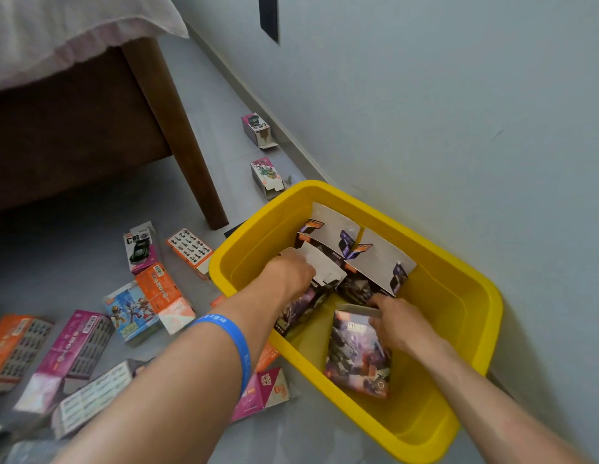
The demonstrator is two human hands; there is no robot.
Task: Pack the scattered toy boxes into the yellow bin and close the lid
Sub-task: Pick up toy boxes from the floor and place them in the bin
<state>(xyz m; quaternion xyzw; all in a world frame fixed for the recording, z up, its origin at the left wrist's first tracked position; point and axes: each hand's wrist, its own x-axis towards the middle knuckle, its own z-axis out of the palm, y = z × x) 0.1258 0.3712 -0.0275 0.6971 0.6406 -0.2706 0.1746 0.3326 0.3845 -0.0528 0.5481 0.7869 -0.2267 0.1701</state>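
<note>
The yellow bin point(465, 296) stands open on the floor against the wall. Both my hands are inside it. My left hand point(291, 272) grips a dark toy box point(305, 303) with a white flap. My right hand point(397, 318) holds the top edge of a purple-and-dark toy box point(358, 356) that stands in the bin. Two more dark boxes with raised white flaps point(375, 259) lean at the bin's far side. Several toy boxes lie scattered on the floor to the left, such as an orange one point(160, 293) and a magenta one point(77, 343). No lid is in view.
A bed with a brown wooden leg point(191, 162) and white cover stands at the upper left. Two small boxes point(266, 175) lie along the baseboard beyond the bin. The grey wall point(459, 112) runs close behind the bin on the right.
</note>
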